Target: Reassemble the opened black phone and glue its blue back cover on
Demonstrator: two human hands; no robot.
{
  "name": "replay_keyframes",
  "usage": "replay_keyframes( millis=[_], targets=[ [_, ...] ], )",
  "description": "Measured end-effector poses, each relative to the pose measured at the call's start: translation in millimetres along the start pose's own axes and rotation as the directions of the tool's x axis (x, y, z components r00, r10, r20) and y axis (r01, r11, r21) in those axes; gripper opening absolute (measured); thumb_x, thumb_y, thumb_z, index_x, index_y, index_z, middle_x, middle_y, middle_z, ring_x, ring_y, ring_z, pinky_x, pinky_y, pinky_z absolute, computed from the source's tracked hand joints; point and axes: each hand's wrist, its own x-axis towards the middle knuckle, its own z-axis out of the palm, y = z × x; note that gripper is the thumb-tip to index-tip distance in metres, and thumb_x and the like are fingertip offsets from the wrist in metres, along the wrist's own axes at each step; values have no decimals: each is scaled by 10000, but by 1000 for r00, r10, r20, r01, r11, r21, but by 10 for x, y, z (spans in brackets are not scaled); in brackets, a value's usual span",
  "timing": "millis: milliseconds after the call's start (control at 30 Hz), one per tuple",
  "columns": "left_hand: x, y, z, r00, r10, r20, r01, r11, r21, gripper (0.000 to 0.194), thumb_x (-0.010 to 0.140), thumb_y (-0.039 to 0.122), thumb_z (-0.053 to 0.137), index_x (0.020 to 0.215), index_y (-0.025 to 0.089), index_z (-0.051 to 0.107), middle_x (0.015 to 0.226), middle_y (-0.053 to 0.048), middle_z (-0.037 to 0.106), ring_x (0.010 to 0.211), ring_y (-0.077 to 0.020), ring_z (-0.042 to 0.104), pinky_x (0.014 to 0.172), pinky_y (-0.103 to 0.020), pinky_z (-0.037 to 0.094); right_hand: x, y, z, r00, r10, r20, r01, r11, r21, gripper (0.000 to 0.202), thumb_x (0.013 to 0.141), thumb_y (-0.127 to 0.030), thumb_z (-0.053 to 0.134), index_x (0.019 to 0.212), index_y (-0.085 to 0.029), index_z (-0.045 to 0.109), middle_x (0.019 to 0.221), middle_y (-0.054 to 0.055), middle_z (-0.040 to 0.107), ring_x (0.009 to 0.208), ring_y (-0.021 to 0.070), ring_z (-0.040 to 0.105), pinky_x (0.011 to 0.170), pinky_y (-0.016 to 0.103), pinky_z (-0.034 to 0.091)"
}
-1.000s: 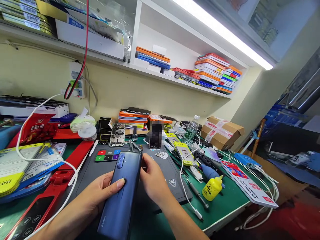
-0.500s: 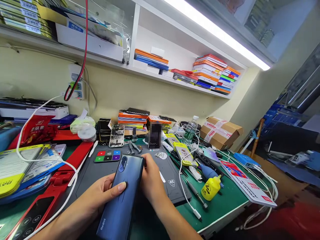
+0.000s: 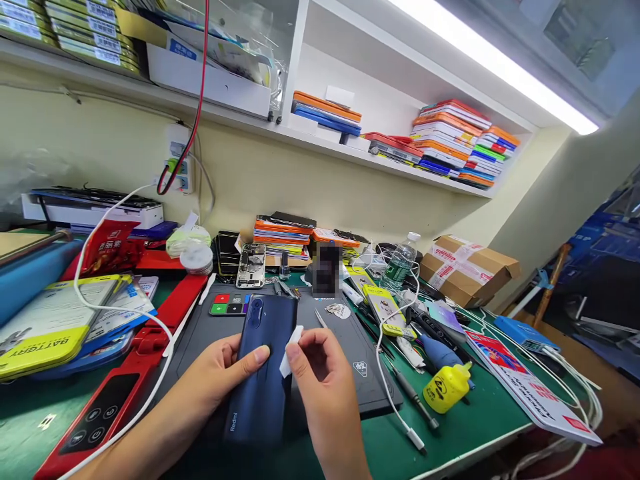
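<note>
A dark blue Redmi phone (image 3: pixel 263 387), back side toward me, is tilted over the near edge of the dark work mat (image 3: pixel 195 347). My left hand (image 3: pixel 227 367) grips it by its left side, thumb lying across the back and fingers hidden beneath. At the phone's right edge, my right hand (image 3: pixel 323 373) pinches a small white piece, perhaps a wipe or tissue (image 3: pixel 289 357), between thumb and fingers. On the mat beyond lie a colored tile pad (image 3: pixel 227 305) and pointed tweezers (image 3: pixel 321 319).
To the left are a red device with touch buttons (image 3: pixel 97 417) and yellow battery packs (image 3: pixel 60 333). A white cable (image 3: pixel 395 407), screwdriver (image 3: pixel 415 400), yellow bottle (image 3: pixel 447 388) and water bottle (image 3: pixel 400 263) stand or lie right. Behind sit an opened phone (image 3: pixel 251 265) and a cardboard box (image 3: pixel 467 270).
My right hand has come from behind the phone's right edge to its near side, and the white piece now shows in its pinch. The view has shifted left.
</note>
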Motion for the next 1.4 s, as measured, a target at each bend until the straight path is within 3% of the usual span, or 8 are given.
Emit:
replay_keyframes(
  millis=[200, 400, 533, 633, 833, 1067, 1233, 1400],
  targets=[
    [-34, 27, 22, 1000, 9, 1, -9, 999, 39, 435, 748, 469, 895, 1016, 146, 784, 807, -81, 805, 651, -199, 747, 626, -260, 603, 79, -43, 9, 997, 23, -67, -13, 989, 145, 304, 820, -472, 835, 935, -230, 693, 825, 4, 680, 786, 181, 625, 758, 301, 516],
    [-59, 26, 18, 998, 62, -11, -61, 995, 79, 413, 753, 472, 889, 998, 153, 793, 777, -68, 792, 639, -194, 732, 602, -250, 589, 379, -263, 147, 995, 103, -9, -91, 914, 396, 307, 726, -418, 918, 874, -215, 741, 847, -7, 698, 799, 153, 622, 802, 296, 510],
    [-69, 93, -22, 995, 91, -33, -88, 992, 87, 467, 752, 491, 885, 1070, 161, 790, 898, -90, 813, 761, -232, 757, 697, -288, 616, 238, -123, 165, 982, 188, 20, -177, 881, 438, 326, 682, -446, 940, 814, -212, 756, 816, -6, 697, 773, 156, 610, 780, 307, 508],
    [-72, 145, -48, 993, 115, -29, -110, 984, 140, 463, 750, 508, 880, 1054, 168, 800, 879, -80, 811, 750, -225, 746, 657, -259, 602, 120, -9, 129, 976, 217, 20, -208, 898, 388, 311, 705, -447, 929, 824, -208, 771, 819, 7, 710, 790, 172, 622, 807, 330, 516],
    [-119, 196, 3, 989, 145, 19, -146, 966, 212, 419, 783, 500, 858, 1066, 194, 808, 959, -73, 819, 839, -241, 756, 754, -285, 617, 370, -311, 151, 995, 67, 71, -92, 887, 453, 250, 717, -381, 921, 837, -215, 776, 816, -11, 719, 782, 149, 629, 824, 309, 517],
    [-189, 267, -31, 980, 194, 34, -196, 951, 238, 361, 821, 479, 828, 1023, 181, 796, 910, -70, 801, 847, -263, 740, 743, -325, 618, 681, -785, 47, 943, -158, 294, 174, 984, -27, 159, 830, -354, 819, 829, -208, 756, 767, -2, 732, 730, 165, 651, 712, 306, 508],
    [-146, 227, -63, 977, 168, 132, -194, 956, 220, 346, 869, 483, 781, 966, 153, 744, 871, -54, 759, 748, -198, 686, 693, -298, 576, 724, -1065, 208, 852, -196, 486, 415, 818, -398, 74, 859, -216, 769, 786, -220, 761, 791, -11, 736, 763, 157, 637, 697, 289, 464],
    [-131, 183, -56, 972, 197, 125, -225, 935, 275, 348, 884, 480, 768, 891, 138, 704, 769, -19, 684, 677, -141, 604, 616, -229, 486, 736, -1166, 379, 765, -225, 603, 550, 715, -431, 109, 855, -187, 770, 760, -235, 745, 827, -47, 737, 799, 135, 638, 707, 271, 443]
  ],
)
